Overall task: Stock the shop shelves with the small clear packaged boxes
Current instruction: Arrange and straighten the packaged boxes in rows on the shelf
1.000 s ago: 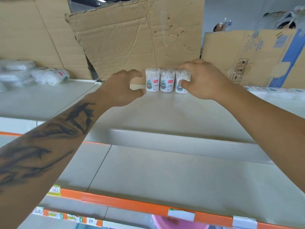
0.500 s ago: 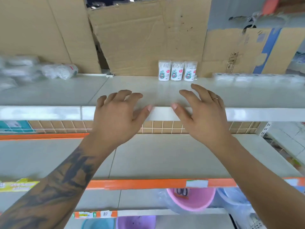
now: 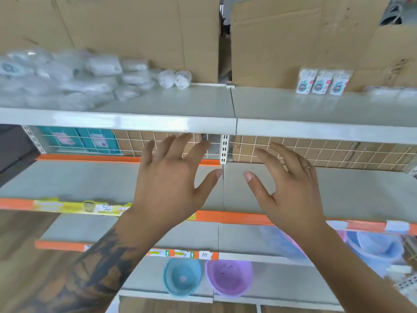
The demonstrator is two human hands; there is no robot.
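Note:
Three small clear packaged boxes (image 3: 323,82) with white contents and cartoon labels stand side by side at the back right of the top shelf (image 3: 293,129), against cardboard. My left hand (image 3: 171,179) and my right hand (image 3: 291,186) hover in front of the second shelf, below the top shelf's edge, fingers spread, holding nothing. Both are well away from the boxes.
Clear plastic-wrapped packs (image 3: 67,80) pile up at the top shelf's left. Cardboard sheets (image 3: 146,30) line the back. A wire grid (image 3: 316,152) backs the second shelf (image 3: 90,184). Blue (image 3: 182,276) and purple (image 3: 229,276) basins sit on a lower shelf.
Both hands let go of the three boxes and drew back down from the top shelf to the second shelf's level. The view swung left and down.

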